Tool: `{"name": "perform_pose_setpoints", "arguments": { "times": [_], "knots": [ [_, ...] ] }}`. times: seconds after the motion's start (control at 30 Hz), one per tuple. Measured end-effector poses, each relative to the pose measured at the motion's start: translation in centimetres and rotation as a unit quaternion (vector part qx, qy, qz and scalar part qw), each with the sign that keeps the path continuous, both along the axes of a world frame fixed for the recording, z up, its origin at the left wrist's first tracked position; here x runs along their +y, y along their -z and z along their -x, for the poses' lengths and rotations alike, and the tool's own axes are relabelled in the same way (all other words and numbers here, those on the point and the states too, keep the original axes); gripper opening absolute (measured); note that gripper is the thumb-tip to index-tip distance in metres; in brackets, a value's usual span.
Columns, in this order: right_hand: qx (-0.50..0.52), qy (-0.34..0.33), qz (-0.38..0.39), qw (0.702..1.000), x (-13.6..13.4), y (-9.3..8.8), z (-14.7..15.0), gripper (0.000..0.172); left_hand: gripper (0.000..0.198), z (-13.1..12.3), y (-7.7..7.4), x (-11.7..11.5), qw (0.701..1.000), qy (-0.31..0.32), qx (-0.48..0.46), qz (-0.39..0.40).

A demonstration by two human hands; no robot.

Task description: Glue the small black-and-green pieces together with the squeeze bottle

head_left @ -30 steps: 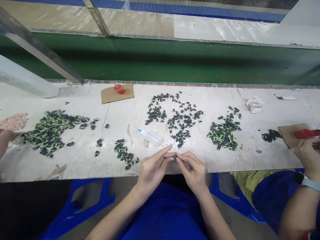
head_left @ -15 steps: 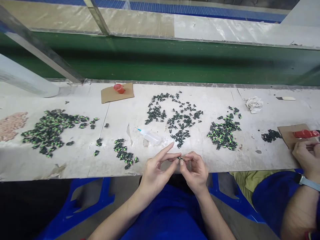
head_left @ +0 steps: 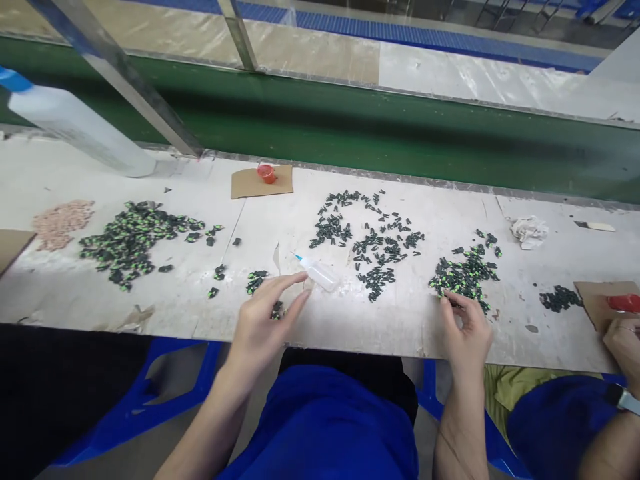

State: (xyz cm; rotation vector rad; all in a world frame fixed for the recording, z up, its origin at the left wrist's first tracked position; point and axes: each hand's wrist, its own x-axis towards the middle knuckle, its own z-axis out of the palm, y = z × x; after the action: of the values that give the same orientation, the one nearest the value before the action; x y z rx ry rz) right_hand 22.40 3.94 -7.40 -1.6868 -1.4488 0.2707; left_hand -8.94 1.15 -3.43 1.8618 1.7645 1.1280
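My left hand (head_left: 265, 317) is over the near side of the table, thumb and forefinger apart with nothing between them. Beneath it, partly hidden, is a small group of black-and-green pieces (head_left: 256, 280). Just past its fingertips lies a clear squeeze bottle (head_left: 323, 275) with a blue needle tip. My right hand (head_left: 470, 330) reaches to the near edge of a heap of small black-and-green parts (head_left: 467, 270). Its thumb and forefinger are pinched together at one of these parts. Between the hands, farther back, many thin black pieces (head_left: 377, 250) lie scattered.
Left lie a larger black-and-green heap (head_left: 133, 237) and pinkish pieces (head_left: 63, 223). A large white bottle (head_left: 85, 123) stands behind them. A red cup (head_left: 267, 174) sits on cardboard (head_left: 243, 187). At right are crumpled tissue (head_left: 530, 232), black bits (head_left: 560, 298) and a co-worker's hand (head_left: 625, 343).
My hands have parted from a small piece held between them. The left moved left to the small group, the right moved right to the heap. The view shifted left.
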Motion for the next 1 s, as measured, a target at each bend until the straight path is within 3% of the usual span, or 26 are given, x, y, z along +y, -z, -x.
{"name": "perform_pose_setpoints", "arguments": {
  "times": [0.1, 0.17, 0.27, 0.33, 0.43, 0.5, 0.63, 0.73, 0.83, 1.0],
  "knots": [
    [-0.097, 0.036, -0.025, 0.994, 0.5, -0.6, 0.2, 0.034, 0.02, 3.2, 0.4, -0.6, 0.993, 0.048, 0.107, -0.016],
    [-0.133, 0.018, -0.045, 0.99, 0.7, -1.2, 2.2, 0.04, 0.022, 4.3, 1.1, -1.1, 0.985, 0.067, 0.157, -0.021],
    [-0.122, -0.111, -0.028, 0.986, 1.0, -1.8, 7.5, 0.037, 0.026, 4.5, 2.1, -1.7, 0.973, 0.091, 0.212, 0.001],
    [-0.113, -0.203, 0.003, 0.973, 1.3, -1.7, 11.7, 0.045, 0.027, 4.3, 2.4, -1.8, 0.964, 0.11, 0.238, 0.028],
    [-0.121, -0.282, 0.043, 0.951, 2.1, -1.0, 16.5, 0.056, 0.027, 3.8, 2.4, -1.7, 0.957, 0.134, 0.251, 0.06],
    [-0.131, -0.304, 0.065, 0.941, 2.6, -0.5, 17.9, 0.045, 0.025, 3.7, 2.4, -1.5, 0.955, 0.14, 0.25, 0.073],
    [-0.056, -0.297, 0.077, 0.95, 2.6, -0.6, 16.7, 0.025, 0.019, 3.2, 2.8, -0.9, 0.961, 0.133, 0.233, 0.066],
    [0.093, -0.262, 0.089, 0.956, 1.4, -1.2, 14.0, 0.029, 0.018, 2.0, 3.6, -0.2, 0.97, 0.131, 0.199, 0.044],
    [0.225, -0.218, 0.097, 0.945, -0.2, -1.5, 11.3, 0.032, 0.014, 0.2, 4.1, 0.4, 0.978, 0.138, 0.153, 0.026],
    [0.342, -0.123, 0.084, 0.928, -1.5, -0.8, 9.1, 0.027, 0.015, -1.3, 3.9, 0.7, 0.988, 0.137, 0.062, 0.038]
  ]
}}
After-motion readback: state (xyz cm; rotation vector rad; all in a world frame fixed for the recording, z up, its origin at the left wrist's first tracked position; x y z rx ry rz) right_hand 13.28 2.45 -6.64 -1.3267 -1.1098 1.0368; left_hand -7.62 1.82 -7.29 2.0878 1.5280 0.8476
